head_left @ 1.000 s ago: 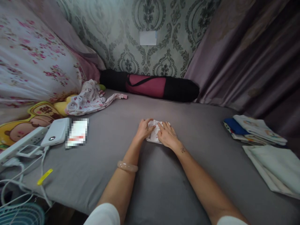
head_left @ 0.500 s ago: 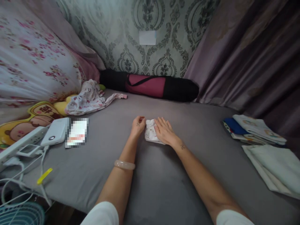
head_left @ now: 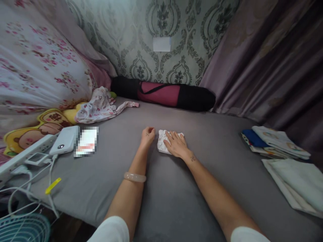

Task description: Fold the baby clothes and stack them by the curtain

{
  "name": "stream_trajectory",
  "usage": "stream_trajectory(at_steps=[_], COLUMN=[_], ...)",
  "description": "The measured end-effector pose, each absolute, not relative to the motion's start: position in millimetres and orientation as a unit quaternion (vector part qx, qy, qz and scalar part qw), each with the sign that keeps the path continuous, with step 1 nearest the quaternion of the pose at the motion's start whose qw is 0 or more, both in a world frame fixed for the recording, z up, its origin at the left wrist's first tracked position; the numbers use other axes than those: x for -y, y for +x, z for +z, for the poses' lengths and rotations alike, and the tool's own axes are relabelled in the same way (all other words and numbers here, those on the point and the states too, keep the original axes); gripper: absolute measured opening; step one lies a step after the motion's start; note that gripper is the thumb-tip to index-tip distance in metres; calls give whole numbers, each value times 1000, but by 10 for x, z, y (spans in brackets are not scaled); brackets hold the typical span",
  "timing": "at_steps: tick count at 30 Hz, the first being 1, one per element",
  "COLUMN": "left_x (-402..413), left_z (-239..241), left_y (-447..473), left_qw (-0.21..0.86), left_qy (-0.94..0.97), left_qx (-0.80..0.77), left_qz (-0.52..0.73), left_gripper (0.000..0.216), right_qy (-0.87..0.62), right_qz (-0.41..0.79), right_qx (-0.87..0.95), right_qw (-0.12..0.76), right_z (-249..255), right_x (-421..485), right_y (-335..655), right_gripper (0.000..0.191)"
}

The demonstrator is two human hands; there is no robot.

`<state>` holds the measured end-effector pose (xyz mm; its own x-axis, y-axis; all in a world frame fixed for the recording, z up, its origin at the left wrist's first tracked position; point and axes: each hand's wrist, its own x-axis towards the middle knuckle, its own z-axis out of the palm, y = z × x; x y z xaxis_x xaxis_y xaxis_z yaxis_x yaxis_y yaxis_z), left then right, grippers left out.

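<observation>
A small folded white garment [head_left: 163, 143] with a faint print lies in the middle of the bed. My right hand [head_left: 176, 144] rests flat on top of it, fingers stretched out and slightly spread, covering much of its right side. Just left of the garment, my left hand [head_left: 148, 136] is curled into a loose fist on the grey sheet, with a narrow gap between them. Nothing shows in its fingers. A pale bangle [head_left: 135, 177] sits on my left forearm.
Folded cloths [head_left: 280, 143] and a pale green folded cloth [head_left: 295, 181] lie at right. A black and pink roll bag [head_left: 161, 94] lines the wall. At left are a crumpled printed garment [head_left: 98, 109], a power bank [head_left: 65, 141], a power strip [head_left: 30, 154] and cables.
My left hand has come away from the garment's left edge, opening a small gap. My right hand stays on the garment, its fingers spread wider. The view has shifted slightly.
</observation>
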<state>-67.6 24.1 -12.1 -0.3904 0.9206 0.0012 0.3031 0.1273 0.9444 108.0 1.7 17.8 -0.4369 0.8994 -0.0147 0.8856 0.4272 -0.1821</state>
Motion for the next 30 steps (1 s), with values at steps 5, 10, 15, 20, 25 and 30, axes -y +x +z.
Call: stream_trajectory(at_steps=[5,10,15,20,25,30], left_x=[-242,-216,-180,-158,-137,-96], left_z=[-81,-9,61,67,58,140], left_y=[-760,-770,-739,-690,-656,-595], left_qw=[332,371,376,389,402,358], left_qy=[429,404,401,429,450,491], left_qx=[-698,-692,-693,-690,-701,-720], left_qz=[468,470,466,434,381,334], left_gripper=[30,28,26,26,23,22], right_qy=[-521,-503,-508,-509,-479,-532], right_qz=[66,76,60,87,252,322], right_qx=[844,857,856,852,828,731], right_qw=[112,80,76,88,147,279], right_z=[375,178,15,51,290,482], right_x=[-1,125,160,135,-39,-181], right_y=[969,670,576,606,875,1393], right_gripper=[60,60,60,59,56,59])
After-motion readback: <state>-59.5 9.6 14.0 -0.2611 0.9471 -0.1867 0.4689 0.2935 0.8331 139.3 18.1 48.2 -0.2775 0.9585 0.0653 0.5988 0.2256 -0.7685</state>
